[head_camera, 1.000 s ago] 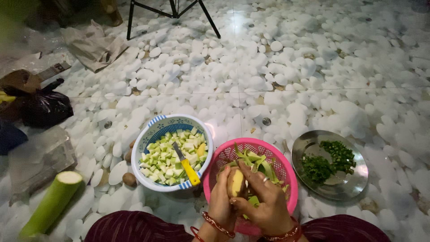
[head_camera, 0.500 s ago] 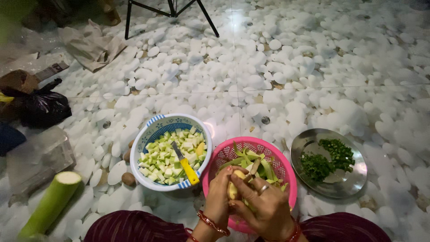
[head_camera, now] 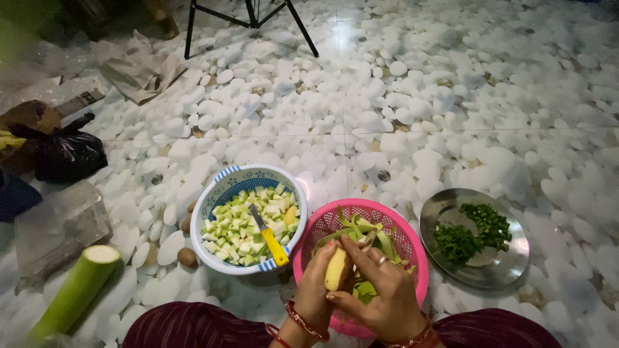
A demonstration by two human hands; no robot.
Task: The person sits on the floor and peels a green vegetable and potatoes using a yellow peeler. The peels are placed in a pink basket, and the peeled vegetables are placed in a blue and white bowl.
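Peeling is underway: left hand [head_camera: 317, 291] is gripping a small yellowish potato [head_camera: 336, 269] over the pink plastic basket [head_camera: 412, 248]; right hand [head_camera: 380, 291] is closed around a peeler, mostly hidden, needing another stroke.

Left hand [head_camera: 317, 283] curled in a closed grip, right hand [head_camera: 380, 290] cupped alongside, fingers bent

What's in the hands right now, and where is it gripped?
The left hand grips a partly peeled potato around its lower end, over the pink basket. The right hand presses against its side; any peeler is hidden.
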